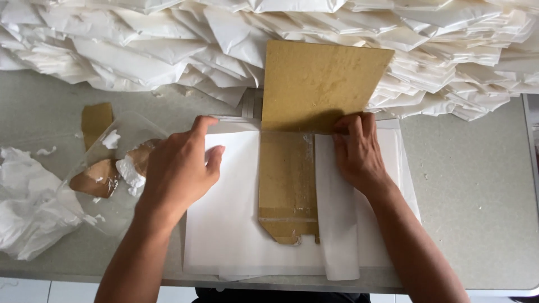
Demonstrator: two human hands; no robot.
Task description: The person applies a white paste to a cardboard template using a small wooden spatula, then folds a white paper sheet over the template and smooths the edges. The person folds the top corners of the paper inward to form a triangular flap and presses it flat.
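Note:
A stack of white paper sheets [224,224] lies flat on the table in front of me. A brown cardboard template [323,84] rests over its middle, the upper half wide, the lower half [286,191] narrow. My left hand [179,168] presses on the paper's left part near its top edge. My right hand [356,148] holds down a folded white flap [337,224] along the cardboard's right edge.
A big heap of folded white paper bags [281,33] fills the back of the grey table [477,191]. At left lie a clear tray with paste and paper scraps [112,168], a brown card piece [96,120] and crumpled white paper [28,207].

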